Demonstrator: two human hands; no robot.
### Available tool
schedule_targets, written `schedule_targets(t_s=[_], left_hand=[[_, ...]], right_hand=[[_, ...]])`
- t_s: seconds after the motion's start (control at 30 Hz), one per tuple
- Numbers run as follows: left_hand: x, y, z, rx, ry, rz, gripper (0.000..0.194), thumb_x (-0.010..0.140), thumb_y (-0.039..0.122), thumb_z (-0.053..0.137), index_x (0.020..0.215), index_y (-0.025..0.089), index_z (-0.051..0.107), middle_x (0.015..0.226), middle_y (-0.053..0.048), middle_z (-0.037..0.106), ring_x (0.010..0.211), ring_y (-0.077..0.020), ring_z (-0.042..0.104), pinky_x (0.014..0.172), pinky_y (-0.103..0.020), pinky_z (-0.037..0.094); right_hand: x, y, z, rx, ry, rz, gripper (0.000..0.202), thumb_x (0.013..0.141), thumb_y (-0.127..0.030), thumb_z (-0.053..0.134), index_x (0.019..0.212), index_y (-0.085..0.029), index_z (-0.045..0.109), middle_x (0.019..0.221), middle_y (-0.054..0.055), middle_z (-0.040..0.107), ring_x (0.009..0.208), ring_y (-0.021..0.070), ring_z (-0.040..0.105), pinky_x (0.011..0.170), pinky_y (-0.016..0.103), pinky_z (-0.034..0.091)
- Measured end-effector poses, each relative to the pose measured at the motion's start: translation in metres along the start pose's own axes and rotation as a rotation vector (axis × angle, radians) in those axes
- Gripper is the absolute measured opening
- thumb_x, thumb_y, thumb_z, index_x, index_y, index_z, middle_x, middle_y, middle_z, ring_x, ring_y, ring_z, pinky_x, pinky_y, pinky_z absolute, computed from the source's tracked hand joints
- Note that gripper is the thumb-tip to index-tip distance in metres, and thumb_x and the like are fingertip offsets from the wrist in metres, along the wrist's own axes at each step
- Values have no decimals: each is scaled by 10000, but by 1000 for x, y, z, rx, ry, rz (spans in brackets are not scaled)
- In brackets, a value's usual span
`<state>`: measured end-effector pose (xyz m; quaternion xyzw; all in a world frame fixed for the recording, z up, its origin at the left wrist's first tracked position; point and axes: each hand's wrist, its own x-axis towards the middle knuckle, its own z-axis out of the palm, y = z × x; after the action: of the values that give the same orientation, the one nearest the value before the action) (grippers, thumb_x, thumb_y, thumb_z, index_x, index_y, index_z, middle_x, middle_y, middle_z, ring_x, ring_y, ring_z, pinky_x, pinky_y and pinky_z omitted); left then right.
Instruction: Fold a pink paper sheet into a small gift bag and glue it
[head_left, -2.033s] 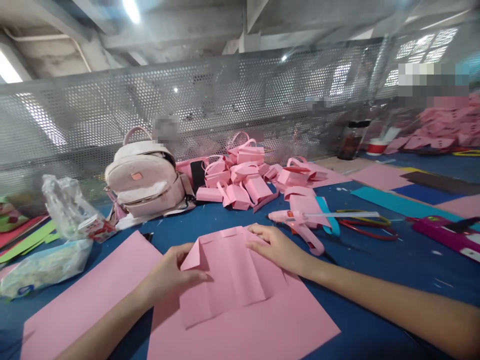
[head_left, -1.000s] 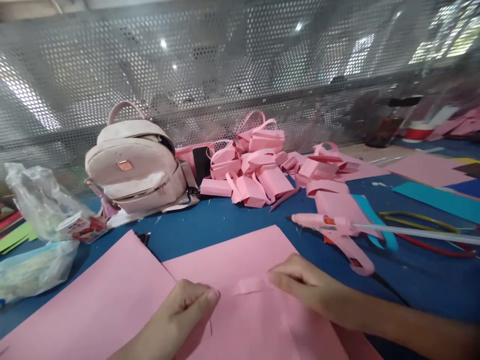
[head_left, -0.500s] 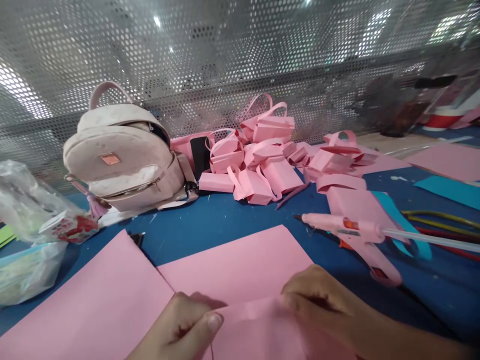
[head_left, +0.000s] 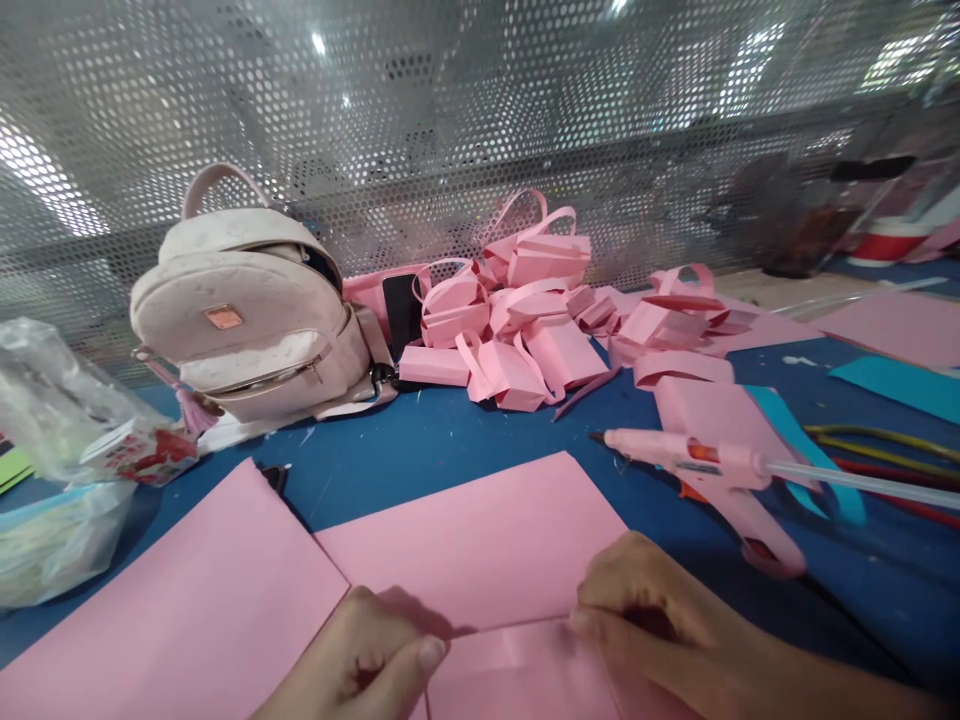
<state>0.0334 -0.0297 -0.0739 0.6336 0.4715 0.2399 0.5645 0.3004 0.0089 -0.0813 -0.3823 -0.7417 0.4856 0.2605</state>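
Low in the view, a folded piece of pink paper (head_left: 517,672) spans the gap between my two hands. My left hand (head_left: 367,655) pinches its left edge, thumb on top and fingers curled. At the upper right corner my right hand (head_left: 652,610) grips it between thumb and fingers. Under and behind it lies a flat pink sheet (head_left: 480,535). Another large pink sheet (head_left: 187,590) is spread to the left, partly covered by my left hand. The folded paper's lower part runs out of view.
A pink hot glue gun (head_left: 705,470) lies at the right on a blue table (head_left: 360,455). Behind are several small pink paper bags (head_left: 517,350), a phone (head_left: 403,312) and a pale backpack (head_left: 255,310). Plastic bags (head_left: 60,540) sit at the left; a perforated metal panel (head_left: 450,130) stands behind.
The folded paper's top edge has come down slightly and looks flatter. My right hand has shifted a little to the right; both hands keep their grip.
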Motion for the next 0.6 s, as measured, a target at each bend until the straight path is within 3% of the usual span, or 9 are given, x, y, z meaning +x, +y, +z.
schedule_targets(t_s=[0.07, 0.13, 0.23, 0.37, 0.6], left_hand=[[0, -3, 0, 21, -50, 23, 633, 940, 702, 325, 538, 225, 220, 562, 26, 271, 534, -132, 279, 569, -315, 273], [0, -8, 1, 11, -15, 28, 628, 945, 694, 332, 547, 225, 207, 569, 34, 246, 533, -127, 258, 566, -313, 260], [-1, -16, 3, 4, 115, 33, 640, 927, 723, 339, 559, 223, 185, 570, 49, 193, 538, -122, 230, 570, -300, 267], [-2, -23, 0, 37, 255, -67, 640, 895, 766, 342, 578, 225, 216, 552, 63, 163, 517, -109, 166, 497, -284, 174], [-3, -14, -3, -7, 226, -86, 619, 862, 756, 447, 605, 199, 363, 621, 32, 312, 583, -117, 294, 533, -256, 225]], right_hand=[[1, -2, 0, -3, -20, -13, 618, 904, -671, 479, 520, -213, 323, 544, -39, 218, 516, 127, 255, 465, 281, 227], [4, -2, 0, 6, -48, -23, 623, 916, -680, 454, 538, -211, 293, 547, -45, 210, 516, 122, 237, 480, 285, 219], [8, 1, -1, 26, -64, -4, 611, 944, -656, 437, 570, -205, 266, 557, -54, 217, 520, 111, 225, 497, 283, 207], [13, 4, -3, 69, -38, 25, 566, 945, -619, 480, 599, -203, 315, 583, -59, 248, 538, 108, 233, 510, 275, 211], [16, 5, -5, 32, 47, 30, 519, 977, -600, 414, 645, -212, 323, 637, -48, 286, 580, 129, 281, 537, 280, 224]])
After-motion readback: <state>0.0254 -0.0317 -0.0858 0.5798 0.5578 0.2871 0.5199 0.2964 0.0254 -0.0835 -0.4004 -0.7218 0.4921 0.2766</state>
